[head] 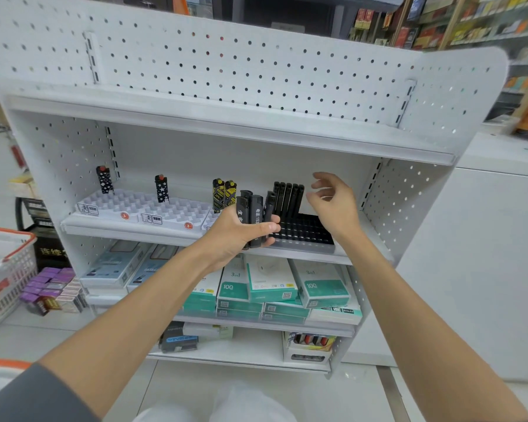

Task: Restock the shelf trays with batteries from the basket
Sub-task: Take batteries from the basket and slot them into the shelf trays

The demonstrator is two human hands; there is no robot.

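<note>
Left hand: fingers and thumb curled round a bundle of slim black plastic sticks with white lettering, held upright in front of the middle shelf. Right hand: fingers loosely spread and slightly bent, holding nothing, just beside a row of matching black sticks that stands at the back of the black slotted plastic tray. The white mesh basket with orange rim sits at the far left.

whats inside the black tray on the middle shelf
A row of black sticks stands along the back of the black tray; the slots in front look empty. Its left corner is hidden behind the left hand and the bundle it holds.
</note>
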